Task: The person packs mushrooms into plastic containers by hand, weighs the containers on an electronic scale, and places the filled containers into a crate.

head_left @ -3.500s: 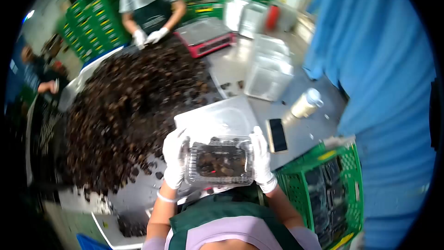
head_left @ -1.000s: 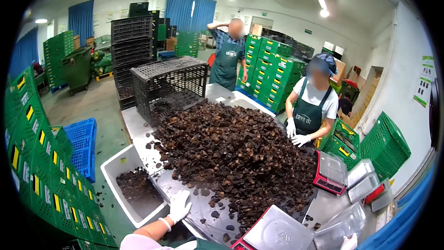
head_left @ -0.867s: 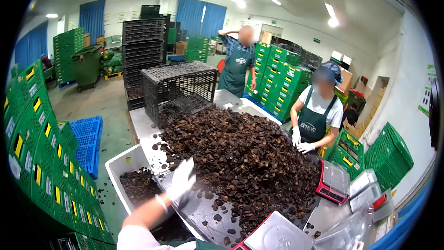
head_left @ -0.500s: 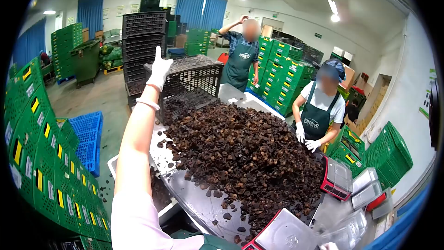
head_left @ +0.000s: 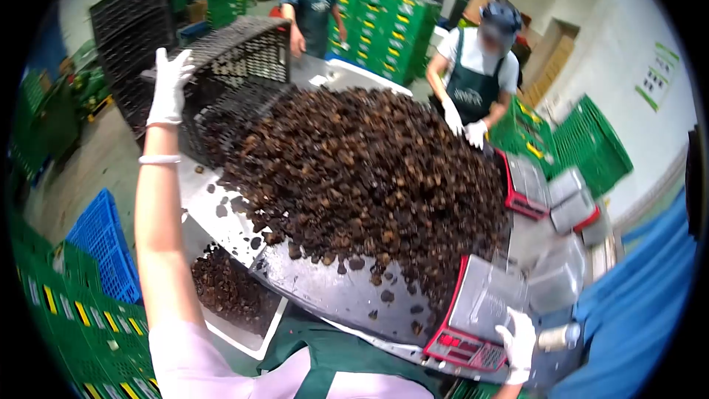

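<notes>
My left hand [head_left: 170,89], in a white glove, is raised at the end of an outstretched arm, in front of the black crate [head_left: 244,66]. Its fingers are apart and nothing shows in it; whether it touches the crate I cannot tell. At the lower right, my gloved right hand [head_left: 518,343] is beside the near red scale [head_left: 480,303], fingers spread and holding nothing visible. A large heap of dark brown pieces [head_left: 369,177] covers much of the metal table [head_left: 310,273].
A co-worker [head_left: 476,74] has gloved hands at the heap's far right edge; another person [head_left: 310,11] stands behind the table. A second scale [head_left: 526,181], clear plastic boxes [head_left: 557,273] and a bottle [head_left: 559,336] are at right. A white bin [head_left: 275,329] sits lower left.
My left arm has swung up and left from low over the table to the crate. My right hand has come into fuller view beside the scale. The standing person's raised arm has come down.
</notes>
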Demonstrator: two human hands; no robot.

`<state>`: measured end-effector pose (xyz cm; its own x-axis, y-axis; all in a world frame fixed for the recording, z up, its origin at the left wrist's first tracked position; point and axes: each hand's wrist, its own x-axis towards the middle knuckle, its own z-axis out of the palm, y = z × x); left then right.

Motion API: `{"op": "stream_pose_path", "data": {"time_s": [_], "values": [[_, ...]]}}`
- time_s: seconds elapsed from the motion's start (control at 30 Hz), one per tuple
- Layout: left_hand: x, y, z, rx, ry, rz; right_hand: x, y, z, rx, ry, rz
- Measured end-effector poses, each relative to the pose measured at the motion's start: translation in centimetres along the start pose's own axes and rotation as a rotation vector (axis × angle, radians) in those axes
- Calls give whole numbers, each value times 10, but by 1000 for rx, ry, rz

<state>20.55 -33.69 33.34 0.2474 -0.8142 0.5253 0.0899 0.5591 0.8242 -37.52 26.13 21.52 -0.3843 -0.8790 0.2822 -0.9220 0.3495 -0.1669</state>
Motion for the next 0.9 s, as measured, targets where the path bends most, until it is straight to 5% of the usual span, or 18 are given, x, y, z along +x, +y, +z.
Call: {"op": "stream_pose_path", "data": {"time_s": [0.13,0.33,0.5,0.7,0.9], "values": [[-8,-28,-22,-223,-83,-218,2,-41,-3,-1,-59,57],[-119,-62,34,33,-288,-135,36,-84,22,77,-36,60],[-259,-183,77,317,-464,-355,52,-111,65,148,-214,-27],[-289,-172,152,496,-510,108,107,-103,97,368,-123,76],[-282,-164,247,479,-732,235,241,-63,176,794,201,198]]}}
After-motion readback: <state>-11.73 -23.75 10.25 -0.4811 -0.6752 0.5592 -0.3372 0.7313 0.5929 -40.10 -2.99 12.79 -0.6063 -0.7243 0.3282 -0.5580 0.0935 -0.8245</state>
